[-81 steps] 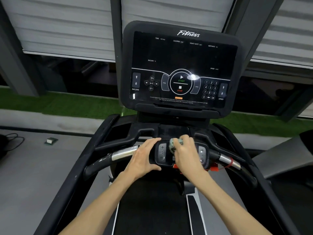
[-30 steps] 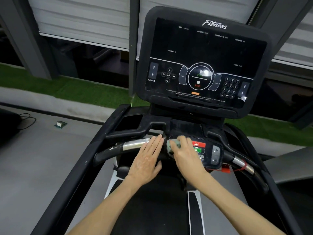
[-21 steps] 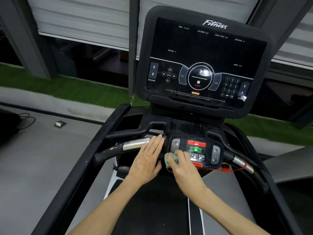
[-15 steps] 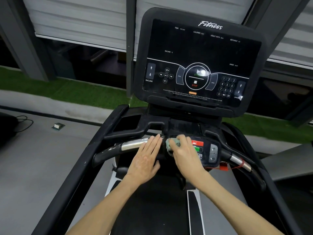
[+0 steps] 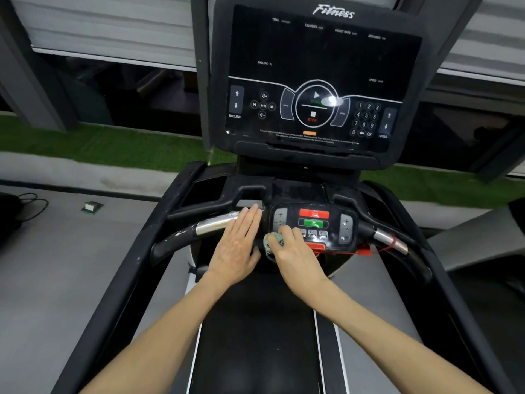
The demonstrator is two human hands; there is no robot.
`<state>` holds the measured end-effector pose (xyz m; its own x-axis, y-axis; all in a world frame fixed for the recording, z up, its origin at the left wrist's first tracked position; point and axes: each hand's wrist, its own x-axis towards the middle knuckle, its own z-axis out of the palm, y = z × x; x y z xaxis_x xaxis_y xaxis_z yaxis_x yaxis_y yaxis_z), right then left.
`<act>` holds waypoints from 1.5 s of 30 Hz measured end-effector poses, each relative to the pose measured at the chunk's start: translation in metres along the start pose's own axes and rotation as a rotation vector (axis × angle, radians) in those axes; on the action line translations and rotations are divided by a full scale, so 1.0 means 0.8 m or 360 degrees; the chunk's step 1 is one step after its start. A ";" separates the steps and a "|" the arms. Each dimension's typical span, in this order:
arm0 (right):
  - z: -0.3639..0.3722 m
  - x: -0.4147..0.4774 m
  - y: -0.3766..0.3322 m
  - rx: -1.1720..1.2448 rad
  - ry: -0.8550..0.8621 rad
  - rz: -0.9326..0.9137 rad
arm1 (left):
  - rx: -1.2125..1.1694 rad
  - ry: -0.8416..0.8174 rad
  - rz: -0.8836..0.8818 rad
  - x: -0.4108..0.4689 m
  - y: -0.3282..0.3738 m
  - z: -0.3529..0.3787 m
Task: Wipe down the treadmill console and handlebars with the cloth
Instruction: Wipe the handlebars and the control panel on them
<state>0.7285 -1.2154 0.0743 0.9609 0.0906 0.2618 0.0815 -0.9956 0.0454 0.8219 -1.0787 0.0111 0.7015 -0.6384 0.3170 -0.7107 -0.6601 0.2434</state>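
Two hands are seen side by side at the treadmill's handlebar (image 5: 213, 224). The left hand (image 5: 237, 248) is laid flat, fingers straight, across the chrome grip beside the button panel (image 5: 314, 223). The small teal cloth (image 5: 271, 241) is bunched under the curled fingers of the right hand (image 5: 295, 257) and pressed against the panel's lower left corner. The console (image 5: 321, 81) is untouched above.

Most of the cloth (image 5: 272, 242) is tucked under the right hand (image 5: 297, 258), just a teal scrap peeking out left of the fingers (image 5: 287, 234), which also cover the near-left buttons of the control panel (image 5: 331, 223). The console (image 5: 321, 52) is clipped by the top edge, its fine print too blurred to read. On the floor (image 5: 56, 280) at the left, a small boxy object (image 5: 91, 207) is too small to identify.
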 end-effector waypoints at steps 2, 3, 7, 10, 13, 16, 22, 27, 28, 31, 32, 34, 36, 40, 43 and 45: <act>0.001 -0.010 0.015 -0.0015 -0.0003 0.0041 | -0.0023 -0.0005 -0.0003 0.000 -0.001 -0.003; 0.001 -0.016 0.025 -0.0019 -0.0002 0.0065 | -0.0035 -0.0007 -0.0007 0.000 -0.001 -0.004; -0.003 -0.029 0.045 -0.0134 -0.0033 0.0116 | -0.0056 -0.0013 -0.0024 0.000 0.002 -0.004; -0.006 -0.013 0.015 -0.0097 -0.0028 0.0077 | -0.0078 -0.0025 -0.0035 0.001 0.002 -0.003; -0.005 0.005 -0.014 -0.0035 -0.0017 0.0028 | -0.0115 -0.0010 -0.0023 0.000 -0.001 -0.003; -0.004 -0.004 0.002 0.0007 -0.0048 0.0075 | -0.0128 -0.0005 0.0007 0.000 -0.004 -0.007; 0.000 -0.026 0.042 -0.0043 0.0005 0.0212 | -0.0136 0.0022 0.0004 0.000 -0.002 -0.005; 0.008 -0.013 0.017 0.0056 0.0056 0.0136 | -0.0152 0.0015 -0.0001 0.001 -0.004 -0.002; 0.010 -0.017 0.024 0.0071 0.0062 0.0151 | -0.0154 0.0012 0.0003 0.001 -0.005 -0.002; 0.013 -0.043 0.064 0.0040 0.0012 0.0238 | -0.0166 0.0005 0.0009 0.002 -0.006 -0.002; 0.013 -0.053 0.078 0.0014 0.0003 0.0266 | -0.0169 0.0004 0.0004 0.002 -0.005 -0.002; 0.010 -0.067 0.096 0.0053 0.0097 0.0367 | -0.0168 0.0015 -0.0010 0.002 -0.004 -0.001; 0.010 -0.069 0.095 0.0065 0.0192 0.0420 | -0.0177 0.0021 -0.0030 0.001 -0.002 0.000; 0.022 -0.045 0.055 0.0093 0.0212 0.0302 | -0.0171 0.0023 -0.0045 0.001 0.000 0.002; 0.028 -0.036 0.037 0.0106 0.0197 0.0267 | -0.0159 0.0020 -0.0033 0.002 0.000 0.002; 0.025 -0.048 0.054 0.0188 0.0225 0.0357 | -0.0163 0.0016 -0.0038 0.002 -0.002 0.001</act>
<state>0.7003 -1.2625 0.0468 0.9127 -0.1381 0.3846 -0.0907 -0.9861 -0.1389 0.8242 -1.0791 0.0103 0.7180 -0.6185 0.3192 -0.6959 -0.6309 0.3431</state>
